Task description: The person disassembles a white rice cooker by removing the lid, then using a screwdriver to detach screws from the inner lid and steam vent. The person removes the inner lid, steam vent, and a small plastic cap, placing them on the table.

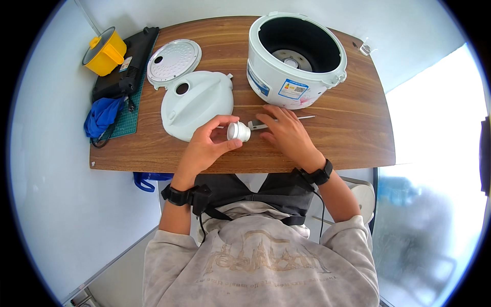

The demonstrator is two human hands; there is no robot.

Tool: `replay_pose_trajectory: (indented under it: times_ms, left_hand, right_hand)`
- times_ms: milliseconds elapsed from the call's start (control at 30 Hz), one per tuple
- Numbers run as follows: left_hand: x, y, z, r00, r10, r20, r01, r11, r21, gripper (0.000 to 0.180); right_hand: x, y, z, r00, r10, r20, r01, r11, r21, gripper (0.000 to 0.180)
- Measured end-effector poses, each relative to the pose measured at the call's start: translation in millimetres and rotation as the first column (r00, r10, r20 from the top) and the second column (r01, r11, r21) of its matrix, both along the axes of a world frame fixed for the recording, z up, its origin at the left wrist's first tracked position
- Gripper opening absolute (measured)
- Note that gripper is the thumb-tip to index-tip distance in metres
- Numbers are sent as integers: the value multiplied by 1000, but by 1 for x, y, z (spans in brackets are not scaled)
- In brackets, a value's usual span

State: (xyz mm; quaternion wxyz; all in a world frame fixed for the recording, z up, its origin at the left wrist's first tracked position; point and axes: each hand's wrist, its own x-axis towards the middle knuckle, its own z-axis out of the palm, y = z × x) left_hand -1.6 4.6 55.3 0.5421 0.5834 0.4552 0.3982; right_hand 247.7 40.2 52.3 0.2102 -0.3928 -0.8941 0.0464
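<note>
My left hand [204, 146] is closed, its thumb and fingers round a small white round cap-like part [238, 131] with a stepped rim. That part is held just above the near side of the table. My right hand [290, 134] lies low over a slim grey-and-white tool [253, 125], thumb and fingers apart. A thin pale tip of the tool sticks out past the hand to the right; its middle is hidden beneath the fingers. Beyond my left hand lies a pale rice cooker lid [202, 100] with a round hole. The open rice cooker body [279, 77] stands beyond my right hand.
A perforated round inner lid plate [176, 59] lies behind the lid. At the left are a green cutting mat [127, 123], a blue cloth [102, 116], a black case [138, 48] and a yellow lidded pot [108, 53]. A small clear container [365, 49] stands at the back right.
</note>
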Motion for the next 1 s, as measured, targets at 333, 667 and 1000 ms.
replay_pose_trajectory:
  times_ms: [333, 667, 1000]
  left_hand:
    - [11, -14, 3, 956, -90, 278, 117, 990, -83, 56]
    - [18, -18, 9, 942, -102, 321, 161, 973, -164, 56]
    - [19, -19, 22, 970, -127, 209, 167, 967, -190, 53]
  right_hand:
    - [-13, -54, 56, 903, 36, -429, -124, 976, -181, 41]
    - [-14, -54, 49, 894, 50, -445, -184, 947, -263, 33]
    - [-8, -51, 57, 895, 52, -443, -251, 880, -404, 32]
